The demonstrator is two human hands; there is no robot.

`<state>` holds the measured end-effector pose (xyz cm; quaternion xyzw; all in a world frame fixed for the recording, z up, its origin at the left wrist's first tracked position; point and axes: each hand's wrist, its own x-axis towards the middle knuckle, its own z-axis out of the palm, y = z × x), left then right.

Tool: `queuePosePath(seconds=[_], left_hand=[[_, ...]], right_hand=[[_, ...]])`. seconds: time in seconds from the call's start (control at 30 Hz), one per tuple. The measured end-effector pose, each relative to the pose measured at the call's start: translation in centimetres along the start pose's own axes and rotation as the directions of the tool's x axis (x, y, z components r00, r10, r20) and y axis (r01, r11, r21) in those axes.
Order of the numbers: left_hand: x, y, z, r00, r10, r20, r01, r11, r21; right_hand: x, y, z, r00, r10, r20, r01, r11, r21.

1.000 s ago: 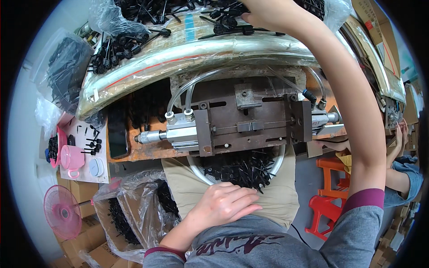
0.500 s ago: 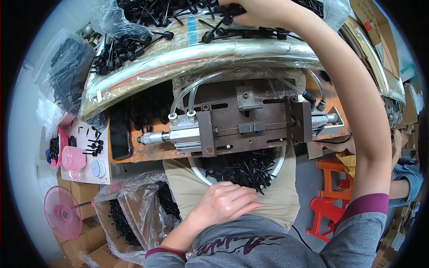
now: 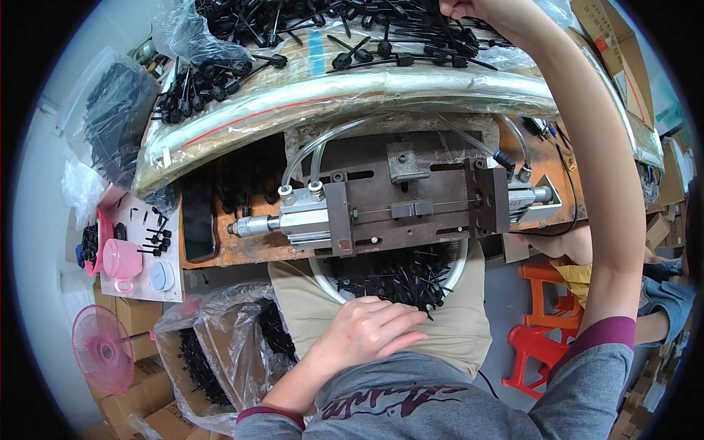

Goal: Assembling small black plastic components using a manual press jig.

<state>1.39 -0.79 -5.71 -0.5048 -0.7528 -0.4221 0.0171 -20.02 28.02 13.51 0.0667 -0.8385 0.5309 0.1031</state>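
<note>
My left hand (image 3: 375,330) lies flat, fingers stretched out, over the near edge of a white-rimmed basin (image 3: 460,277) on my lap. Black stemmed plastic parts (image 3: 400,279) fill the basin, and the fingertips lie beside them. At the top edge of the view, my right hand (image 3: 480,10) is over a large heap of similar black parts (image 3: 367,18); its visible fingers are curled together, and whatever they hold cannot be made out. Between the hands sits a metal fixture (image 3: 414,176) with a small central block (image 3: 412,210) and air cylinders (image 3: 304,224) at both ends.
A plastic-wrapped ledge (image 3: 352,92) supports the heap behind the fixture. Clear hoses (image 3: 297,150) arch over the bench. A phone (image 3: 198,227), pink mug (image 3: 122,260) and pink fan (image 3: 104,350) are at left. Orange and red stools (image 3: 535,348) and another person's leg (image 3: 653,326) are at right.
My right hand has moved right and slightly farther away across the heap, uncovering black parts on the ledge. My left hand stays at the basin.
</note>
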Motion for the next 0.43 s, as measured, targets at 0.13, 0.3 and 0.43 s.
queuePosePath(seconds=[0.13, 0.3, 0.43], left_hand=[[0.2, 0.2, -0.3, 1.0, -0.004, 0.012, 0.004, 1.0, 0.024], [0.4, 0.3, -0.2, 1.0, -0.005, -0.003, 0.005, 1.0, 0.027], [0.7, 0.7, -0.4, 1.0, -0.02, 0.014, 0.019, 0.999, 0.041]], right_hand=[[0.0, -0.3, -0.7, 0.998, 0.015, -0.055, -0.007, 0.99, 0.14], [0.2, -0.8, -1.8, 0.989, -0.008, -0.148, 0.039, 0.978, 0.204], [0.2, -0.5, -2.1, 0.98, 0.021, -0.198, 0.02, 0.98, 0.2]])
